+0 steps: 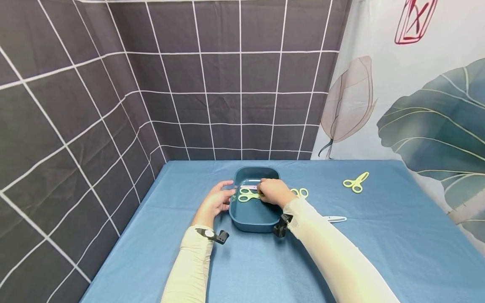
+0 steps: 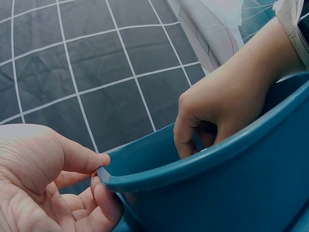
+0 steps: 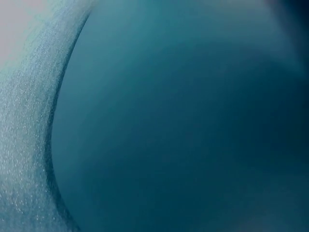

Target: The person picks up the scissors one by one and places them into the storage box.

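Here, the left hand pinches the rim of a teal plastic bin between thumb and fingers, at its left side. The bin stands on a blue tablecloth. Inside it, yellow-green scissors lie with their handles toward the left wall, near a slim pinkish item. The right hand reaches in, fingers curled downward over the scissors' blade end; whether they grip the blades, I cannot tell. Right of the bin, a second pair of scissors sits partly hidden by the right wrist, a slender white object shows beside the sleeve, and open yellow scissors lie farther off.
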{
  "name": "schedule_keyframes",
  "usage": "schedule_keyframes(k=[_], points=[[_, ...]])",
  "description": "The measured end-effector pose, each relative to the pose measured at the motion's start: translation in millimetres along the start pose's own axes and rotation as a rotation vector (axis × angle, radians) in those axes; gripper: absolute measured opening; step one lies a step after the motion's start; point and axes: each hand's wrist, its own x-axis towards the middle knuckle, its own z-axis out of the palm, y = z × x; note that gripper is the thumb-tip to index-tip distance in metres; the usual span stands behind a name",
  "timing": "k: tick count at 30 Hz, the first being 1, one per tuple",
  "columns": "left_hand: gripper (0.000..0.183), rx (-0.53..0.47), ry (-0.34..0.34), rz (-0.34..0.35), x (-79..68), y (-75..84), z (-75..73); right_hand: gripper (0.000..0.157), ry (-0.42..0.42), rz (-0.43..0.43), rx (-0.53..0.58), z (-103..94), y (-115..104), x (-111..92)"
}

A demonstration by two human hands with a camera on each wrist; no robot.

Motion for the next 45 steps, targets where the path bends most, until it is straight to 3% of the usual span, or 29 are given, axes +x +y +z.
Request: schedule_keyframes(k=[5,8,14,18,23,28,34,45], points=[[0.046,-0.002,-0.004,0.015,-0.9,-0.5,0.6,0.010,0.002,0.014,0.014,0.2,0,1],[0.047,-0.001,-0.010,0.019,-1.6,-0.7,1.1,0.010,0.067,0.052,0.100,0.0,1,0],[0.046,-0.001,-0.001,0.013,-2.4,-1.2,1.0,0.014,0.429,0.092,0.404,3.4,11,-9],[0.044,-0.005,-0.005,0.014,-2.4,-3.6,1.2,0.014,0.625,0.087,0.498,8.4,23,-25],[0.044,-0.006,-0.017,0.017,-1.1,-4.1,2.3,0.014,0.802,0.170,0.580,12.8,44,-52],[0.044,-0.014,-0.005,0.017,0.5,-2.4,1.4,0.011,0.785,0.289,0.654,17.6,59,-82],[0.045,0.001,-0.009,0.013,-0.5,-2.1,0.6,0.015,0.733,0.389,0.642,30.9,65,-115],[0.045,0.001,-0.012,0.006,-2.3,-0.6,-0.9,0.010,0.775,0.422,0.534,33.1,69,-139]])
